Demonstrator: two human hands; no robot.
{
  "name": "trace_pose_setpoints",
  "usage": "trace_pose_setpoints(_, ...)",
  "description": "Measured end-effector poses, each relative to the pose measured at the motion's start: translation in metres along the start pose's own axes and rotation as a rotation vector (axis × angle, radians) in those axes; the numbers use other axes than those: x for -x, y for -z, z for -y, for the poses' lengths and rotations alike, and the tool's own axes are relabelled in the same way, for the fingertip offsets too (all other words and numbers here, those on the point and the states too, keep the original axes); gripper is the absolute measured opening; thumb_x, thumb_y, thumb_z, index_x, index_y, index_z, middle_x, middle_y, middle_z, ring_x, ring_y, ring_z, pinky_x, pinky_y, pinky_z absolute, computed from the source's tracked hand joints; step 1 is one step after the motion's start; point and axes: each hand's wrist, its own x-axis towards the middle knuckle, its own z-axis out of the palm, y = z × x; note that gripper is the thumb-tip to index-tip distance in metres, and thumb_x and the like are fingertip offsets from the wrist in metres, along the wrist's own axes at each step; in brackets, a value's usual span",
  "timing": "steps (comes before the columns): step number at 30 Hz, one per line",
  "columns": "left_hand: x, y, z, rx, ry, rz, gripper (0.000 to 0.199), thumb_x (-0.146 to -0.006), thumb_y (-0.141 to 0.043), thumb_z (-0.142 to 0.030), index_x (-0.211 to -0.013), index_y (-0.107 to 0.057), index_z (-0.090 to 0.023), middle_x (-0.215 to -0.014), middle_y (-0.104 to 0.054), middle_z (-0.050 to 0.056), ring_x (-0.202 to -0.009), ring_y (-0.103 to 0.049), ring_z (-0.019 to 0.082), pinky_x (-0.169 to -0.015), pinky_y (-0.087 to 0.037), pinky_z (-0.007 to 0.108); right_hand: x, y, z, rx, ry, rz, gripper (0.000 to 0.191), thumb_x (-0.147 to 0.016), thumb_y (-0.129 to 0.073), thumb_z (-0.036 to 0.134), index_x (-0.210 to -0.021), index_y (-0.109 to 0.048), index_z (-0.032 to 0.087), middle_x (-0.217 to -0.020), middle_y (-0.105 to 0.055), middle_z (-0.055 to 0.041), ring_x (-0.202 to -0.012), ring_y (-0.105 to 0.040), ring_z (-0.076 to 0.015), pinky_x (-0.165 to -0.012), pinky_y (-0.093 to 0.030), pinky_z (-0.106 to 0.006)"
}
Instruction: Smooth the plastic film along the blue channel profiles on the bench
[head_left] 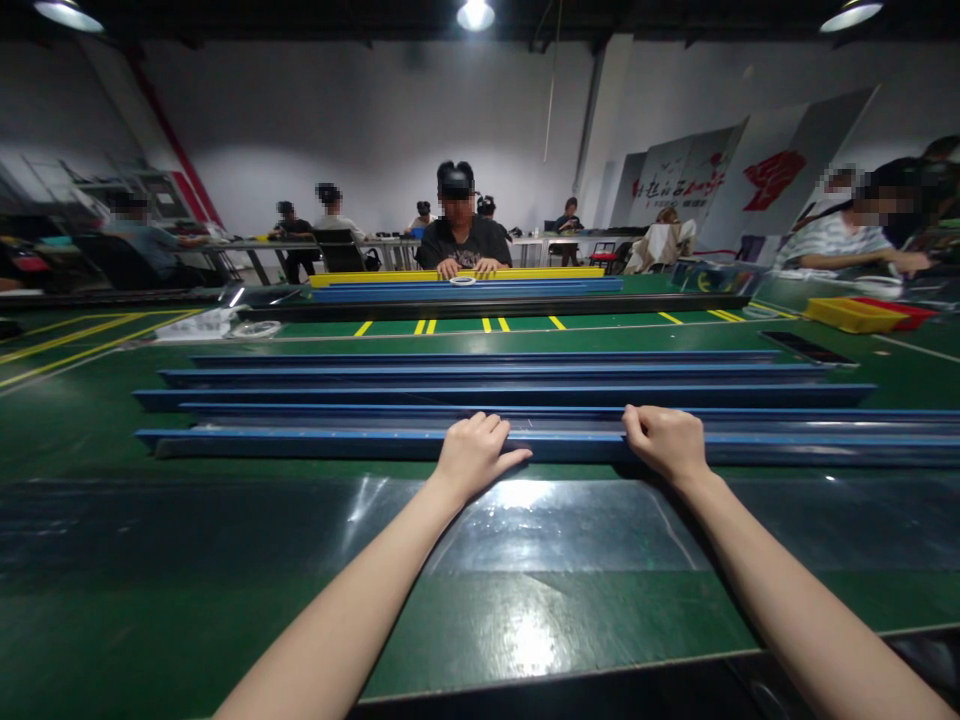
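A long blue channel (300, 440) lies across the green table, nearest of several blue profiles. My left hand (474, 452) rests over its near edge, thumb stretched to the right and the other fingers bent over the channel. To the right, my right hand (665, 440) is closed in a fist at the same channel, its knuckles toward the far edge; what it may hold is hidden. Between my hands the channel's pale inner face shows. A clear plastic sheet (555, 525) lies flat on the table under my wrists.
More blue profiles (375, 398) lie behind the channel. Farther back are a black bar (525, 306), a yellow bar (540, 272) and a person at the far side. A dark flat device (806, 348) and a yellow tray (847, 314) are at the right.
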Motion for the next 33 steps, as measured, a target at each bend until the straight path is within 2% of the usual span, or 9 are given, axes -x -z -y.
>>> trace_pose_setpoints(23,0.0003,0.0006,-0.0007,0.018,0.001,-0.018,0.04,-0.079,-0.041,-0.053,-0.069,-0.053,-0.016,-0.068,-0.055,0.004,-0.068,-0.05,0.016,-0.055,-0.034,0.025,0.0004,-0.0002,-0.0003,0.0,0.014,-0.012,0.044,-0.078,-0.033,0.034,-0.044,-0.055,0.015,-0.049,-0.059,-0.0066,-0.043,-0.046,-0.0112,-0.046,-0.018,-0.023)
trace_pose_setpoints(33,0.0004,-0.0006,-0.0001,-0.013,-0.001,-0.008,0.04,-0.078,-0.042,-0.054,-0.07,-0.054,-0.016,-0.069,-0.057,0.003,-0.068,-0.052,0.016,-0.054,-0.033,0.026,-0.0004,0.0062,0.0005,0.053,0.1,0.112,0.046,-0.081,-0.031,0.039,-0.051,-0.058,0.016,-0.057,-0.062,-0.0044,-0.049,-0.051,-0.0111,-0.045,-0.017,-0.022)
